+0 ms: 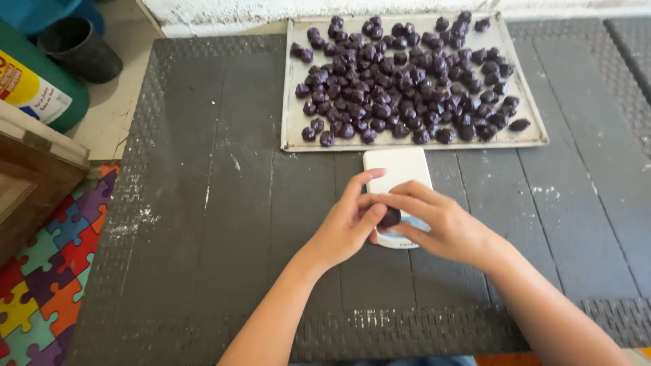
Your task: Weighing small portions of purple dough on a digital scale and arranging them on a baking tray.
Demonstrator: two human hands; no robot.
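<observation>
Your left hand [346, 227] and right hand [437, 224] meet over the near end of the small white kitchen scale [397, 173], and together your fingertips pinch one dark purple dough ball [389, 217] just above it. The scale lies on the dark grey woven table [203, 203]. Just beyond the scale sits a metal baking tray [293, 129] crowded with many similar purple balls [407, 78]. Far left of the scale, off the table, lies a colourful puzzle mat [47, 271].
</observation>
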